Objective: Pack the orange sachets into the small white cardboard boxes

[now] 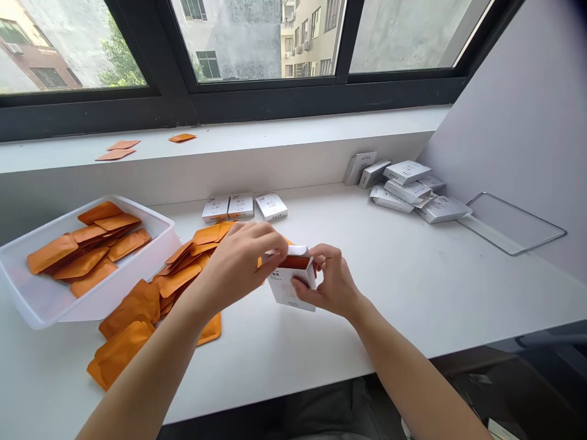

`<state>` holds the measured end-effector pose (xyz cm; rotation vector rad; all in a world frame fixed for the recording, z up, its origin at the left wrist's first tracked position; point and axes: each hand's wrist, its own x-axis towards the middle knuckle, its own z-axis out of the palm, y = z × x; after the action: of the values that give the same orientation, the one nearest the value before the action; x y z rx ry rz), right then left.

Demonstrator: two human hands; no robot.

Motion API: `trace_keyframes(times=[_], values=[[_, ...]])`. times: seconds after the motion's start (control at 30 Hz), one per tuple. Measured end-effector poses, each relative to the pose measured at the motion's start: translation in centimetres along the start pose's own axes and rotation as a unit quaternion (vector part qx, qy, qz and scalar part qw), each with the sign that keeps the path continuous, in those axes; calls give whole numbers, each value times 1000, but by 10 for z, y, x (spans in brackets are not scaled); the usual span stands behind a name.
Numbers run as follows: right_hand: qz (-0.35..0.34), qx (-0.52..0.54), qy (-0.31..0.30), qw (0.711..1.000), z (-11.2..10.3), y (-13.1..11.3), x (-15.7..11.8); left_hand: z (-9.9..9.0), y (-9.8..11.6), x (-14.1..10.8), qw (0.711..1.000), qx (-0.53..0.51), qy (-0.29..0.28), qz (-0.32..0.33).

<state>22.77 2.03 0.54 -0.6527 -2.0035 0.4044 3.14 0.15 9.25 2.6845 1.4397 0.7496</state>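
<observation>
Three closed white cartons lie just behind the open white carton I hold, with several more heaped farther right of it. My left hand curves over its top, fingers bent down against the open flap, while my right hand pinches its side between thumb and fingers. An orange sachet shows in its mouth. Left of the carton, a clear plastic tub holds many more orange sachets, and a loose heap of sachets lies beside it, so most look not yet boxed.
</observation>
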Motion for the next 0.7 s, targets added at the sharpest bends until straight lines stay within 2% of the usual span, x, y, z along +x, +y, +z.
trace_keyframes(times=[0.1,0.2,0.23,0.3,0.37,0.43,0.5,0.63,0.7], values=[[-16,-10,4,1000,3,-1,-1,7,-5,-6,1000,6,5,8],[0,-30,11,999,-1,1,0,10,-13,-14,1000,18,25,-2],[13,-48,33,998,-5,3,1,10,-17,-18,999,22,41,-19],[49,-80,116,989,-14,9,3,14,-29,-27,995,42,55,-74],[85,-83,193,974,-23,15,5,21,-41,-36,988,73,16,-133],[99,-98,183,973,-27,18,7,34,-50,-43,978,105,-56,-169],[104,-122,165,973,-29,20,8,48,-56,-49,966,130,-103,-200],[131,-116,259,950,-31,20,8,63,-61,-57,951,152,-132,-235],[143,-130,213,958,-32,21,8,63,-64,-59,951,141,-131,-243]])
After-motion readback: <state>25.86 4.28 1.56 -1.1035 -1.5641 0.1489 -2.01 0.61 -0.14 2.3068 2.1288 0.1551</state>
